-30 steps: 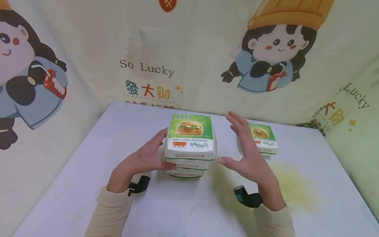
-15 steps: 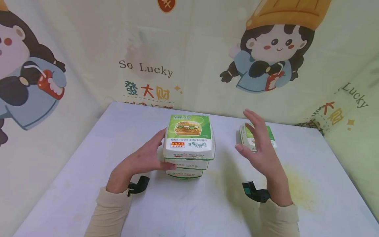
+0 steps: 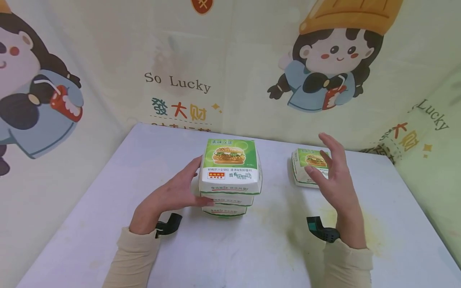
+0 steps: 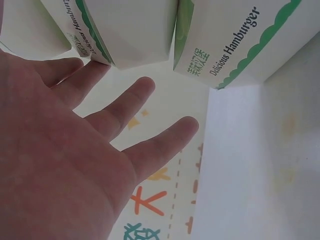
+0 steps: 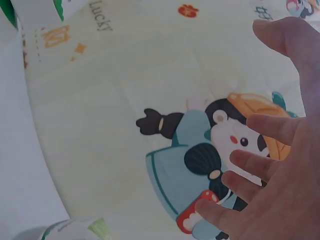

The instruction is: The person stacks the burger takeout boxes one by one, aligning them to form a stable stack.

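Three white-and-green hamburger boxes form a stack in the head view: a top box (image 3: 230, 185), a middle box (image 3: 237, 200) and a bottom box (image 3: 223, 212). My left hand (image 3: 176, 190) rests along the stack's left side, thumb at the front of the lower boxes. In the left wrist view its fingers (image 4: 127, 102) extend, spread, some at the box walls. My right hand (image 3: 340, 186) is raised, fingers apart with nothing between them. It partly hides a single hamburger box (image 3: 301, 172) at the back right, whose edge (image 5: 75, 231) shows in the right wrist view.
The boxes stand on a white table (image 3: 201, 256) with a yellowish stain (image 3: 372, 236) at the right. A printed cloth backdrop (image 3: 248, 80) hangs behind and at the sides. Each wrist carries a small black camera, such as the right one (image 3: 322, 231).
My right hand has moved right, away from the stack and across the front of the single box, uncovering that box's left side. My left hand and the stack stay in place.
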A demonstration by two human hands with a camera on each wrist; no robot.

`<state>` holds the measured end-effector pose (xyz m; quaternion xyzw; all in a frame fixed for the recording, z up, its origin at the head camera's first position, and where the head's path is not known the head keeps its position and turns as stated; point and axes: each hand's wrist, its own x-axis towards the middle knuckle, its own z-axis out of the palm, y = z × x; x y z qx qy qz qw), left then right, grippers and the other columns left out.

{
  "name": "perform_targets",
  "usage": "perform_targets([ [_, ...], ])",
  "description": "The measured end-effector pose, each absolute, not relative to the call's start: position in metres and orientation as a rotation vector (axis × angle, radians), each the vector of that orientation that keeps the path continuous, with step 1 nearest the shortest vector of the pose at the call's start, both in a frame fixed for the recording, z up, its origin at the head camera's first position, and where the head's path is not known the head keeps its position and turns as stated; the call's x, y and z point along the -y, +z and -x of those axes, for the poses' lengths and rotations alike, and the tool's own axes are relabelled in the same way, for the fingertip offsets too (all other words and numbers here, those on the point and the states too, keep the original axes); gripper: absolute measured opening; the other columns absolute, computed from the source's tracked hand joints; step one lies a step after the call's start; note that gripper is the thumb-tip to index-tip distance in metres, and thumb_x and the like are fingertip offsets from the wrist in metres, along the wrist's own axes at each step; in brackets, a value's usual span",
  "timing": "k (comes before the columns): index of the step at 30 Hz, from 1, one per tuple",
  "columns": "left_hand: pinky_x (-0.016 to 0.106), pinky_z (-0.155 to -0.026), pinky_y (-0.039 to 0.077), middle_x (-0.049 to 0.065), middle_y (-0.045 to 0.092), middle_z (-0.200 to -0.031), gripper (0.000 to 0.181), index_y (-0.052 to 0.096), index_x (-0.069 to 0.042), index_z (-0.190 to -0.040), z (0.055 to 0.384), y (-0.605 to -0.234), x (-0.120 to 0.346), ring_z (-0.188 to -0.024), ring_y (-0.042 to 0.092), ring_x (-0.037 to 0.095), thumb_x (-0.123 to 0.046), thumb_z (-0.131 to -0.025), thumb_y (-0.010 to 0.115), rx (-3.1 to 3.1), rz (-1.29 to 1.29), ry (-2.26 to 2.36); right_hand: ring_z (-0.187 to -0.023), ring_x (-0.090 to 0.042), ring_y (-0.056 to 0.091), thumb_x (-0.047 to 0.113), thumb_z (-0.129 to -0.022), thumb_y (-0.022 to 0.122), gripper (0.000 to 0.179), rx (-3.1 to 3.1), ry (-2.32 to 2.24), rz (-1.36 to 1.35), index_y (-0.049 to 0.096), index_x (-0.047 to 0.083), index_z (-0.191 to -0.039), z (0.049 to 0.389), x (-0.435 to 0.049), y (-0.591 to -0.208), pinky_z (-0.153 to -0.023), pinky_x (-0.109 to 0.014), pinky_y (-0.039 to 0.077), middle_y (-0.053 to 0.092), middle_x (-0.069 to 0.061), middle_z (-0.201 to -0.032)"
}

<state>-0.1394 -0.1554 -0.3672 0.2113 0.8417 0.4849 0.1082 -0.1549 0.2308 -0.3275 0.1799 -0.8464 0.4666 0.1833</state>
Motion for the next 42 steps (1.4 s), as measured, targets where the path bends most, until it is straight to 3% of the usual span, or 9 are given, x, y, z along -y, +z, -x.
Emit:
perform_targets([
  [11,0.061,-0.114,0.030,-0.016,0.041,-0.145,0.106,0.023,-0.041,-0.149,0.141,-0.368,0.156,-0.138,0.036,0.013,-0.028,-0.069,0.091,-2.468,-0.619,1.431,-0.145,-0.013,0.023,0.010,-0.092,0.065,0.073,2.413,1.315,-0.369,0.031,0.021,-0.155,0.163,-0.244,-0.337,-0.122,-0.031,0.026,0.026,-0.005,-0.160],
  [18,0.059,-0.115,0.030,-0.015,0.040,-0.145,0.105,0.024,-0.040,-0.149,0.141,-0.368,0.156,-0.138,0.035,0.013,-0.028,-0.069,0.091,-2.474,-0.617,1.425,-0.149,-0.024,0.019,0.017,-0.094,0.064,0.072,2.471,1.294,-0.247,0.028,0.020,-0.156,0.169,-0.259,-0.349,-0.125,-0.043,0.018,0.023,-0.007,-0.161],
  [33,0.058,-0.115,0.030,-0.016,0.039,-0.145,0.104,0.025,-0.040,-0.149,0.141,-0.368,0.156,-0.138,0.035,0.013,-0.028,-0.069,0.091,-2.479,-0.615,1.421,-0.152,-0.034,0.012,0.037,-0.099,0.055,0.069,2.569,1.309,0.019,0.024,0.018,-0.158,0.176,-0.270,-0.362,-0.121,-0.064,0.011,0.015,-0.010,-0.165],
  [42,0.058,-0.115,0.029,-0.016,0.039,-0.146,0.104,0.025,-0.040,-0.149,0.141,-0.367,0.155,-0.138,0.034,0.013,-0.028,-0.069,0.091,-2.468,-0.617,1.431,-0.153,-0.036,0.010,0.040,-0.101,0.050,0.067,2.584,1.333,0.141,0.024,0.014,-0.158,0.180,-0.273,-0.371,-0.122,-0.062,0.012,0.014,-0.014,-0.165],
])
